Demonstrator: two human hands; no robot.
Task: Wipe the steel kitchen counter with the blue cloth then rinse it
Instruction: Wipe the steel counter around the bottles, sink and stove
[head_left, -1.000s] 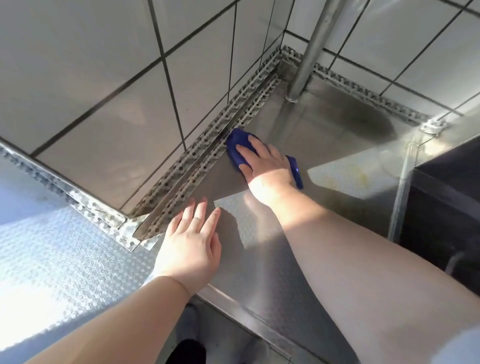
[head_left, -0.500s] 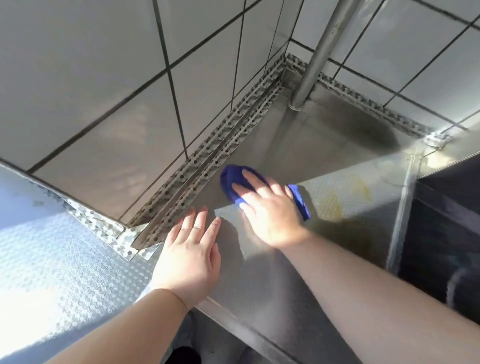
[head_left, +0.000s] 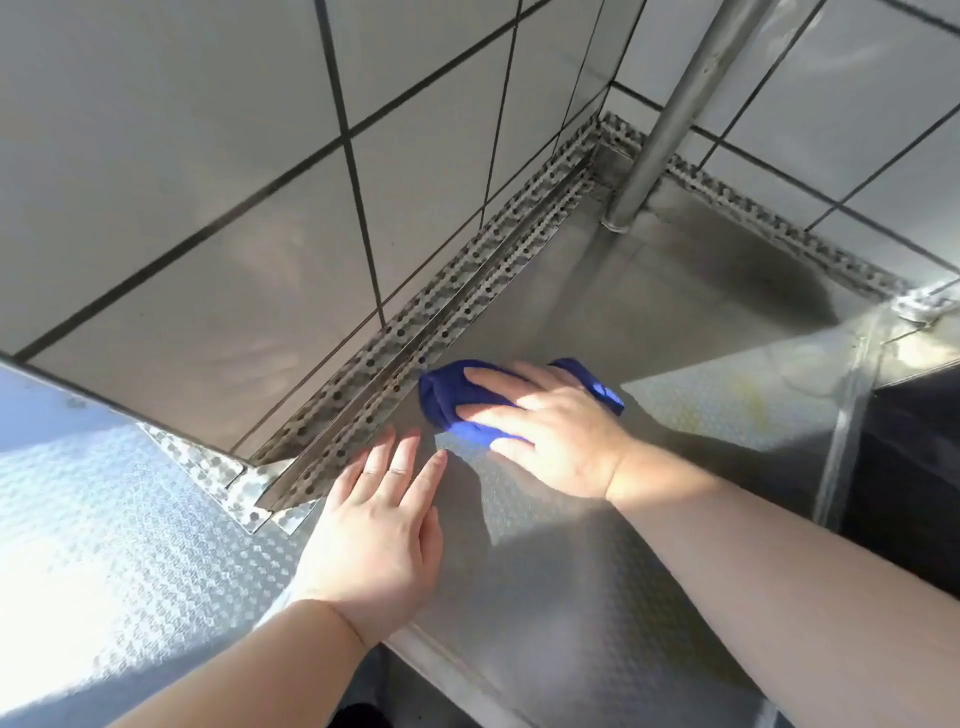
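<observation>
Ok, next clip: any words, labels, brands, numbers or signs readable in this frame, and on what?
None: no text, label, brand, number or sign shows anywhere in this view.
The blue cloth under the right hand is plain.
The steel counter, where the left hand rests, shows only an embossed pattern.
The tiles and the pole are unmarked.
</observation>
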